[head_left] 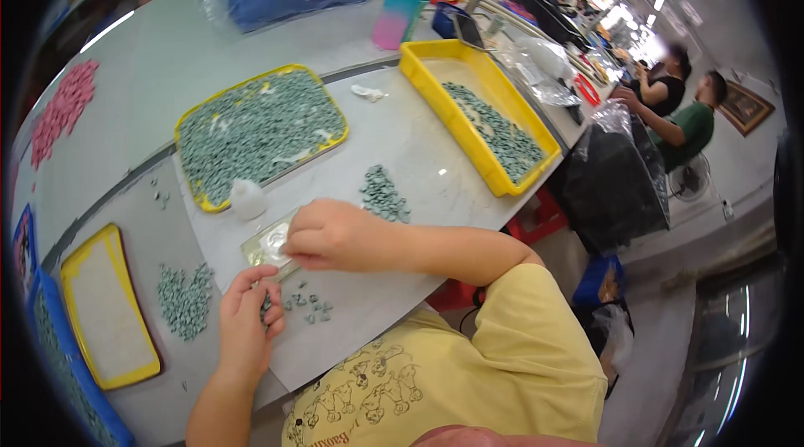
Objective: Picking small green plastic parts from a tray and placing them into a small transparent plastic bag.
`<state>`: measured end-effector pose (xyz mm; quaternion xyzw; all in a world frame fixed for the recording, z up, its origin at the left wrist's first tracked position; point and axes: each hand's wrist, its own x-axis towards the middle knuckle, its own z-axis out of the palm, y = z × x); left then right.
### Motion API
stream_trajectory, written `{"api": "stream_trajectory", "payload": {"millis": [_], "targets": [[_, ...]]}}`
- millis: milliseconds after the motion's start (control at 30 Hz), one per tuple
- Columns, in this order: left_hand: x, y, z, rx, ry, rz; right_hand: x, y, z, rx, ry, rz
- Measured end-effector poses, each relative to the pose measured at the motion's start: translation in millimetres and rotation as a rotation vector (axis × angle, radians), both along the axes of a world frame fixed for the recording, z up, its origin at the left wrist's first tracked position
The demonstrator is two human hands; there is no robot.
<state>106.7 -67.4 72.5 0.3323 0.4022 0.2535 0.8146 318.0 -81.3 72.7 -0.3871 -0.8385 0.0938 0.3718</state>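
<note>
The clear block [258, 253] is rectangular, glossy and faintly yellowish, with a whitish patch on top; it lies on the pale worktop [435, 162] between the hands. The right hand [331, 233] has its fingers bunched together over the block's right end; whether they pinch anything cannot be told. The left hand [244, 313] curls at the block's near end, green pieces [311, 306] beside its fingers; its grip cannot be told either. The pieces are small, rounded and dull green, too many to count. There are one block, three yellow trays [408, 53], two of them bearing green pieces, two larger green heaps [385, 194] on the table, one pink heap [65, 112] and one bottle [402, 7].
</note>
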Motion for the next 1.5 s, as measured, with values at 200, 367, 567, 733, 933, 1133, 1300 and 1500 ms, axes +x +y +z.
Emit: {"api": "stream_trajectory", "payload": {"millis": [200, 367, 567, 733, 933, 1133, 1300, 1500], "targets": [[-54, 37, -32, 0.013, -0.071, -0.037, -46, 29, -15, 0.103, -0.141, -0.180], [-116, 65, -60, 0.005, -0.103, -0.037, -105, 51, -36, 0.090, -0.258, -0.155], [-186, 73, -85, -0.081, -0.139, 0.041, -173, 76, -72, 0.221, -0.397, -0.082], [-204, 80, -97, -0.061, -0.105, 0.067, -200, 82, -84, 0.266, -0.484, -0.047], [-216, 82, -109, -0.074, -0.135, 0.094, -213, 78, -90, 0.298, -0.589, -0.026], [-226, 82, -113, -0.118, -0.206, 0.095, -226, 77, -94, 0.273, -0.557, -0.027], [-232, 81, -117, -0.087, -0.182, 0.081, -229, 76, -91, 0.256, -0.550, -0.035], [-234, 82, -114, -0.053, -0.148, 0.094, -236, 74, -96, 0.026, -0.056, -0.188]]}}
